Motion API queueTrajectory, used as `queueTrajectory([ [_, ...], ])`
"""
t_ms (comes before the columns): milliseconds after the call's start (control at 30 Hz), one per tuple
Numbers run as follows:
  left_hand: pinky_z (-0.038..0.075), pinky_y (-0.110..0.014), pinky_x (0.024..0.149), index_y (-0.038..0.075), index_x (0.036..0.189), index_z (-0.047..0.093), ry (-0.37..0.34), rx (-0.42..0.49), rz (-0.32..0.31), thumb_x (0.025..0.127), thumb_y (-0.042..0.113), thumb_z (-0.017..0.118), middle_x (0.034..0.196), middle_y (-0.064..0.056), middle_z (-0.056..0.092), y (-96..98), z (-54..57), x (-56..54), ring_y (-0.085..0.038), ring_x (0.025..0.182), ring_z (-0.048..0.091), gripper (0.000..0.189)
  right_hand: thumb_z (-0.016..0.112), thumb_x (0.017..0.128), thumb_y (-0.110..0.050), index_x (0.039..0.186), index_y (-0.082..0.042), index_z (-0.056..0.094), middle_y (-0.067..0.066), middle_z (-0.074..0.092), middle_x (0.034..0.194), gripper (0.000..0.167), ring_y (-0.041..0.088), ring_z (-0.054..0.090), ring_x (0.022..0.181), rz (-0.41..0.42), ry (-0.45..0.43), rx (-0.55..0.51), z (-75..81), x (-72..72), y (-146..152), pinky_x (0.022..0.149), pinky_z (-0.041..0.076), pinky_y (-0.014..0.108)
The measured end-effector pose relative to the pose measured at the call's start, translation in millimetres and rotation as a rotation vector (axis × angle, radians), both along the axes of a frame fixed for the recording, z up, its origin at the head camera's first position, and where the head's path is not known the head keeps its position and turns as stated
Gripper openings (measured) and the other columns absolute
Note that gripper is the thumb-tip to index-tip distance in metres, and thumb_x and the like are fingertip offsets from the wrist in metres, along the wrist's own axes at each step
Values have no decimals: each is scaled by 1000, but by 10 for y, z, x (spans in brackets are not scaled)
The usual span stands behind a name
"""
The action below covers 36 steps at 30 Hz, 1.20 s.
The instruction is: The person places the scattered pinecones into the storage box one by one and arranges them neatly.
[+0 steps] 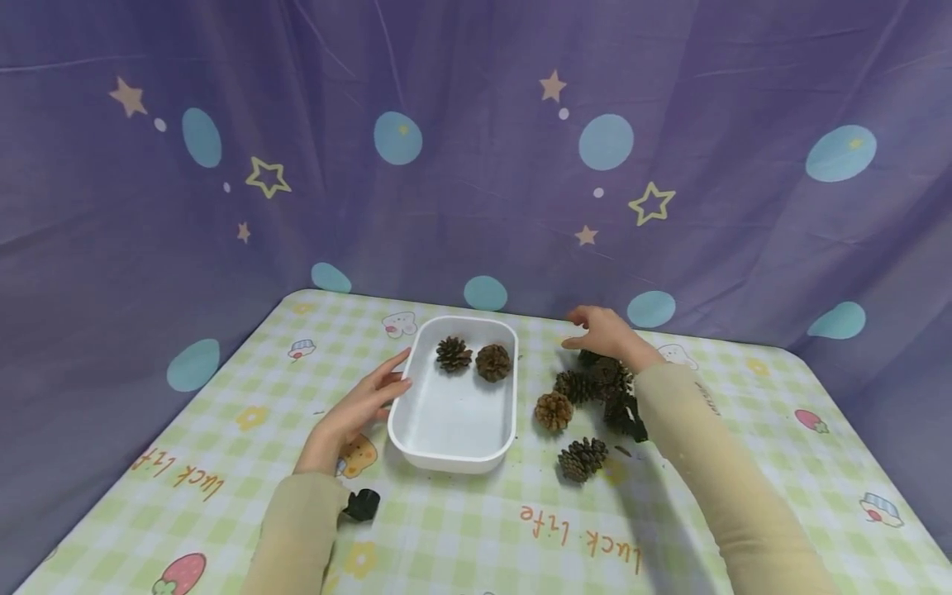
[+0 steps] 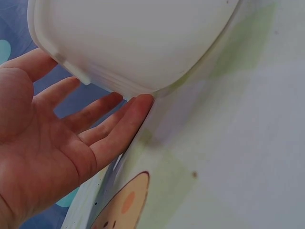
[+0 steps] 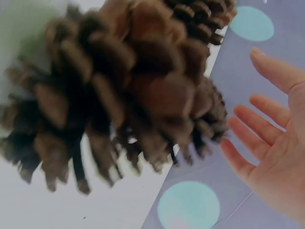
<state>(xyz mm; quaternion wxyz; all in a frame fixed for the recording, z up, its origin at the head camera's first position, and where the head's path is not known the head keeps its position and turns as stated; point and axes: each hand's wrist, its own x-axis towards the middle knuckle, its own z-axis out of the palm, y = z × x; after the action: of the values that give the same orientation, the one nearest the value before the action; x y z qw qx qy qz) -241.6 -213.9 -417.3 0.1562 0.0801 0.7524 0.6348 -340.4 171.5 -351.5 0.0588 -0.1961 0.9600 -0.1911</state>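
Note:
A white rectangular container [image 1: 454, 463] stands on the table with two pine cones inside, one spiky [image 1: 453, 354] and one rounder [image 1: 493, 363]. My left hand [image 1: 360, 405] rests its fingertips against the container's left side, fingers fairly straight in the left wrist view, thumb by the rim. To the right lies a cluster of dark pine cones [image 1: 576, 386], partly hidden by my right sleeve. My right hand [image 1: 606, 335] hovers at the far side of that cluster. In the right wrist view its fingers [image 3: 255, 129] are spread and hold nothing, near a large pine cone [image 3: 143, 86].
A lighter brown pine cone [image 1: 554, 411] and a longer dark one [image 1: 583, 459] lie between the container and my right forearm. A checked cloth [image 1: 446, 545] covers the table. Behind the table hangs a purple curtain [image 1: 476, 215].

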Motion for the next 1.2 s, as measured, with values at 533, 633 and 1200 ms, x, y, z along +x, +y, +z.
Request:
queueTrajectory([
  [533,50,-43,86,34,145,17,-16,-4,16,95,30,47,142,-17,34,3,10,14,-35,121,43,58,62,84,-37,138,8,29,30,32,138,77,46,31,125,-60,-171,-2,-201,41,258,98,34,56],
  [633,50,-42,85,34,146,17,-18,-7,18,95,31,48,142,-17,34,1,12,9,-35,121,43,59,61,85,-37,138,8,28,31,29,139,77,46,30,126,-79,-188,16,-234,38,261,98,34,56],
  [1200,50,-41,86,34,145,18,-9,-5,16,93,35,50,141,-16,35,-13,-21,-14,-34,120,45,61,64,83,-25,126,6,47,27,55,115,56,39,53,103,-59,2,-5,-273,-23,264,84,45,50],
])
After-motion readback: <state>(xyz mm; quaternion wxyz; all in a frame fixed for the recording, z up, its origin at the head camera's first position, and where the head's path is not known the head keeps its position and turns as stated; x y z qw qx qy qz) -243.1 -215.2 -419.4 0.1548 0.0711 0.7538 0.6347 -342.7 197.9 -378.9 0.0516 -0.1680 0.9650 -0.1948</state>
